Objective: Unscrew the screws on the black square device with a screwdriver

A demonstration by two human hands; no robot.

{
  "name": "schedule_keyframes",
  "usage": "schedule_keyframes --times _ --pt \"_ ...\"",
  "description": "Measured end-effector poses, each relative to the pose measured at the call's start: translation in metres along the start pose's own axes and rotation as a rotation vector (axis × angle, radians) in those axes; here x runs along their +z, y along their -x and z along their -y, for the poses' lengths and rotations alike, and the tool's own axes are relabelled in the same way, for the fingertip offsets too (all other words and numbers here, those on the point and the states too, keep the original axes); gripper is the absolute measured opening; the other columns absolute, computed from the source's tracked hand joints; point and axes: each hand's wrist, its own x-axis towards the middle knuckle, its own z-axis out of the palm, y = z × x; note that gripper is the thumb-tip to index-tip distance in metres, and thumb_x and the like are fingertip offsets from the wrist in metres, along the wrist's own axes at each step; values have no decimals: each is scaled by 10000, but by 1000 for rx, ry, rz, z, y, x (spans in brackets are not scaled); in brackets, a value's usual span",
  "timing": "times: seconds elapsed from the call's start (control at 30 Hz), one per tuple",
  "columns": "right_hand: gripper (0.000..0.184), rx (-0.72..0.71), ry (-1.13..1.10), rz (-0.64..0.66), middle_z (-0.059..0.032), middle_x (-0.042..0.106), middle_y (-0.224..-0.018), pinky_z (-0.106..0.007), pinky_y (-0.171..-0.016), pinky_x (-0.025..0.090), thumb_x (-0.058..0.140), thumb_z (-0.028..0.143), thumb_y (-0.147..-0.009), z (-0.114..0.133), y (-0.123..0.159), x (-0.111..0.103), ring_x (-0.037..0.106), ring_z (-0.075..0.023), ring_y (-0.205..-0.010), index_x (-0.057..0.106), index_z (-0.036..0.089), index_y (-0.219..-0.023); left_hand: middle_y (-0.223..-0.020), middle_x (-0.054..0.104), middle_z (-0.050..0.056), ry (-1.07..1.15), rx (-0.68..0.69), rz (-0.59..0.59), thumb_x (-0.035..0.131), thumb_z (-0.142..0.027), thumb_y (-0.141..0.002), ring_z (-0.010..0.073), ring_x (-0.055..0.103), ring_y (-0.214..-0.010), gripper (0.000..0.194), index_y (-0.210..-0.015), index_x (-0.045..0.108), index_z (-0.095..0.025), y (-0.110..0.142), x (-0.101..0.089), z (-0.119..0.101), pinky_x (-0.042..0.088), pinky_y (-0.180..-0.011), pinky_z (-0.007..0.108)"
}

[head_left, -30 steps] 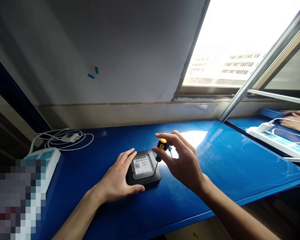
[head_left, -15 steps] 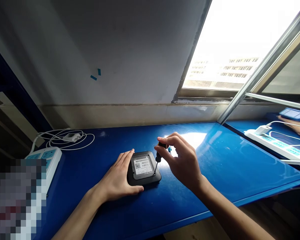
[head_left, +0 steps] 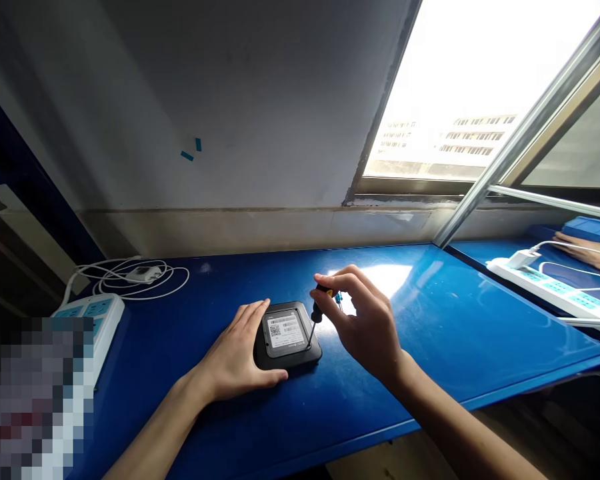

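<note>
A black square electronic device (head_left: 296, 362) with rounded corners lies flat on the blue table, its white barcode label (head_left: 286, 332) facing up. My left hand (head_left: 235, 350) grips its left side, fingers along the far edge and thumb at the near edge. Between the thumb and fingers of my right hand (head_left: 367, 323) is a small screwdriver (head_left: 317, 313) with a black and yellow handle, held tilted. Its tip meets the device near the label's lower right corner; any screw there is too small to make out. Small blue pieces (head_left: 339, 300) lie behind my right hand, partly hidden.
To the left are a white power strip (head_left: 111, 313) and a white adapter (head_left: 144, 274) with coiled cable. Beyond the metal frame (head_left: 480, 190) on the right, another power strip (head_left: 550, 287) sits near another person's hand (head_left: 585, 252) at a blue box (head_left: 593, 229). A wall stands behind the table (head_left: 220, 427).
The screwdriver handle has turned slightly in my right hand, showing more yellow. My left hand and the device stay put. At the right, the other person's blue box has tilted.
</note>
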Motion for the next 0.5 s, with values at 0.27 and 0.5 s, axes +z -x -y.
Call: schedule_keyframes --times 0.27,0.5 --pt "323 17 -79 84 -80 704 -1154 -350 -831 634 518 91 -999 -3 12 -3 721 -165 -1009 602 218 -1283 -1641 314 176 -7 7 8 821 -618 -687 412 247 -1526 1159 -1593 256 -168 -2 -1 -3 300 -1235 603" --pt "261 -44 22 47 -47 702 -974 -293 -719 616 615 126 -968 -5 7 -4 694 -132 -841 632 195 -1220 -1623 334 187 -3 -2 12 827 -610 -677 400 275 -1512 1159 -1584 271 -149 -2 -3 -6 324 -1227 586"
